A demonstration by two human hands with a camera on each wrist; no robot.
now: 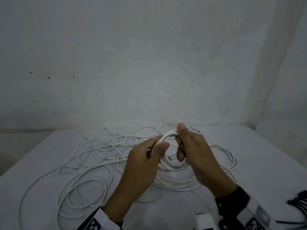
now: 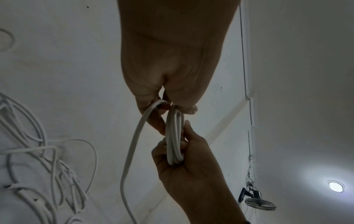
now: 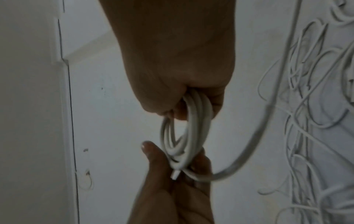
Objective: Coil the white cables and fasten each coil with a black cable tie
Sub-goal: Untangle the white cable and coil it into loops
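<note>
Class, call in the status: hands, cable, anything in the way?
Both hands, left and right, grip white cable coil. No tie on. Loose cables tangled beneath.

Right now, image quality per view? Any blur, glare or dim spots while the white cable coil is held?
Head view: dim and grainy, walls bowed by the wide lens; the bundle of black cable ties at the right edge is smeared. Left wrist view: round ceiling lamp flares, the left hand is backlit and dark. Right wrist view: the loose white cable strand off the white cable coil is motion-blurred.
</note>
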